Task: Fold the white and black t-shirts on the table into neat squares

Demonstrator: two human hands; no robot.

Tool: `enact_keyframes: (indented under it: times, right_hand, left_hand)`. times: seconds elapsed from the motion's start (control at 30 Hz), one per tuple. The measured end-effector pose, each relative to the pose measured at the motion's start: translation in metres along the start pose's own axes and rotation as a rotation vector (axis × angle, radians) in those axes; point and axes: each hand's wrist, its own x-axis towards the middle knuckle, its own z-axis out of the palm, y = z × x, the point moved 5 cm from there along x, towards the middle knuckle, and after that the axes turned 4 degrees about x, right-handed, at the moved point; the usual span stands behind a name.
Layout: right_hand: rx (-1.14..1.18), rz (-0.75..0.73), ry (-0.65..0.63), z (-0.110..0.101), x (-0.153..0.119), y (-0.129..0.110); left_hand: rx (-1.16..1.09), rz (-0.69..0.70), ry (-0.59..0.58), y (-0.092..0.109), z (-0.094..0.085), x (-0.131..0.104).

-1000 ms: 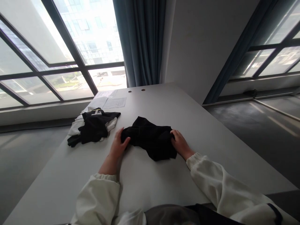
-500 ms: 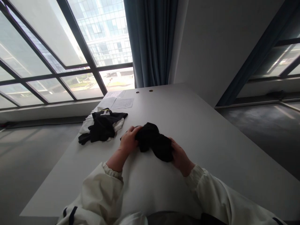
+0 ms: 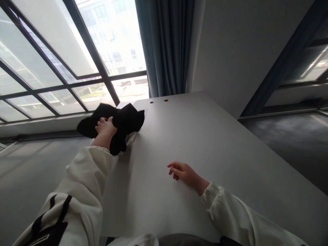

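A black garment [image 3: 129, 118] hangs loosely bunched in my left hand [image 3: 106, 128], whose fingers are closed on its cloth. It is held at the left side of the white table, over the clothes pile. Most of that pile is hidden behind the black cloth; a bit of white cloth [image 3: 131, 137] shows below it. My right hand [image 3: 183, 172] is above the middle of the table, holding nothing. Its fingers are loosely curled and apart.
The white table [image 3: 164, 136] stretches away to a blue curtain [image 3: 167, 51] and has two round cable holes near its far edge. Tall windows [image 3: 38, 61] stand at the left, and a wall [image 3: 225, 61] rises at the right.
My left hand has carried the black garment from the table's middle leftward, up to the clothes pile. My right hand has let go of it and stays near the middle.
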Motion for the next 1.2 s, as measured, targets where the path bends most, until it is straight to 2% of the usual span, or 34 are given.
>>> enact_keyframes:
  times: [0.07, 0.13, 0.17, 0.23, 0.3, 0.33, 0.37, 0.43, 0.47, 0.53, 0.6, 0.67, 0.8, 0.87, 0.97, 1.03, 1.1, 1.2]
  right_hand:
    - [-0.008, 0.007, 0.010, -0.002, -0.001, -0.001]
    - [-0.019, 0.016, 0.016, -0.004, -0.002, -0.003]
    - [-0.031, 0.018, 0.017, -0.004, -0.002, -0.004]
    - [-0.099, 0.002, 0.036, 0.001, -0.001, -0.007]
    - [-0.237, -0.096, 0.071, 0.015, 0.003, -0.013]
    - [-0.324, -0.178, 0.075, 0.027, 0.004, -0.017]
    - [-0.408, -0.291, 0.057, 0.041, 0.005, -0.021]
    - [-0.515, -0.497, -0.128, 0.076, 0.005, -0.025]
    - [-0.550, -0.551, -0.182, 0.090, 0.003, -0.025]
    - [-0.604, -0.569, -0.211, 0.106, 0.000, -0.022]
    - [-0.630, -0.515, -0.176, 0.110, -0.004, -0.020]
    - [-0.589, -0.427, -0.125, 0.108, -0.010, -0.019]
    - [-0.337, -0.161, -0.066, 0.104, -0.014, -0.016]
    - [-0.196, 0.013, -0.140, 0.108, -0.013, -0.012]
    - [-0.027, 0.225, -0.402, 0.120, -0.015, -0.005]
    - [0.017, 0.272, -0.532, 0.125, -0.018, -0.004]
    - [-0.008, 0.255, -0.562, 0.125, -0.019, -0.003]
    - [-0.133, 0.129, -0.422, 0.115, -0.014, -0.003]
  left_hand:
    - [0.000, -0.041, -0.187, -0.014, 0.044, -0.011]
    - [-0.035, -0.057, -0.278, -0.020, 0.078, -0.026]
    - [-0.045, -0.059, -0.258, -0.019, 0.088, -0.035]
    - [-0.057, -0.047, -0.104, -0.009, 0.100, -0.058]
    - [-0.109, 0.053, 0.072, 0.018, 0.108, -0.090]
    - [-0.170, 0.139, 0.096, 0.037, 0.114, -0.109]
    - [-0.247, 0.213, 0.076, 0.056, 0.123, -0.129]
    - [-0.426, 0.263, -0.001, 0.090, 0.142, -0.168]
    - [-0.515, 0.259, -0.039, 0.104, 0.150, -0.184]
    - [-0.689, 0.225, -0.082, 0.126, 0.162, -0.209]
    - [-0.796, 0.235, -0.122, 0.143, 0.166, -0.221]
    - [-0.824, 0.264, -0.150, 0.153, 0.166, -0.224]
    - [-0.790, 0.245, -0.148, 0.155, 0.163, -0.216]
    - [-0.771, 0.253, -0.148, 0.157, 0.163, -0.215]
    - [-0.717, 0.299, -0.155, 0.163, 0.162, -0.220]
    - [-0.672, 0.339, -0.158, 0.168, 0.160, -0.226]
    - [-0.644, 0.376, -0.161, 0.172, 0.157, -0.232]
    - [-0.612, 0.437, -0.190, 0.175, 0.153, -0.239]
